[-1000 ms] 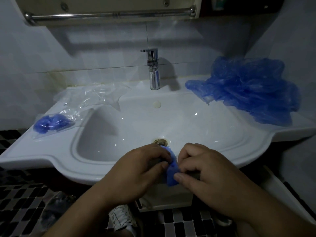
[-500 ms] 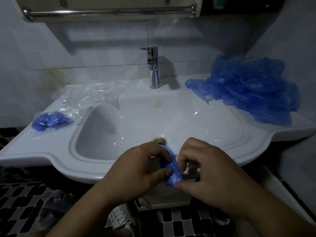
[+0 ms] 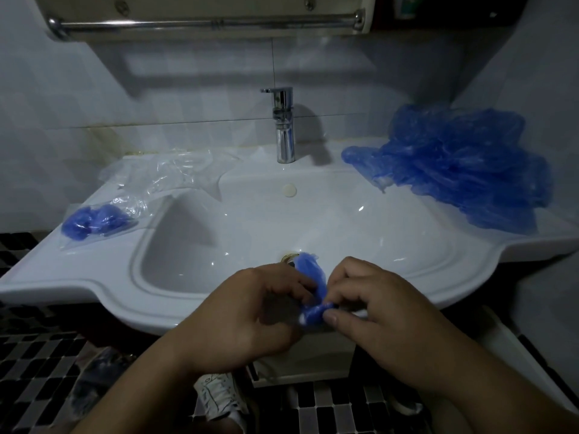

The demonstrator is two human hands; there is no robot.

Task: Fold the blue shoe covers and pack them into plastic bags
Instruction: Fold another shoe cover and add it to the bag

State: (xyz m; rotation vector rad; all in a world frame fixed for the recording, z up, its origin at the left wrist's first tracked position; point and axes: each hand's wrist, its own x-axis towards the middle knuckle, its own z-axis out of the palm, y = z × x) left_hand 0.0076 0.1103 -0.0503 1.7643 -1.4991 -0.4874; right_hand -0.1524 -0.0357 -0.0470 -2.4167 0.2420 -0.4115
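Both hands (image 3: pixel 250 311) (image 3: pixel 388 311) pinch shoe cover (image 3: pixel 308 269) over sink (image 3: pixel 94 278).

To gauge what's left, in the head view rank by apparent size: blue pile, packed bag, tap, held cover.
1. Blue pile, clearly largest.
2. Packed bag.
3. Tap and held cover: these look alike. The cover is nearer the camera and partly hidden, so unranked.

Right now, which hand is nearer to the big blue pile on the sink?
Right. The right hand is in front of the pile, slightly leftward; the left hand is farther left. Both pinch a shoe cover.
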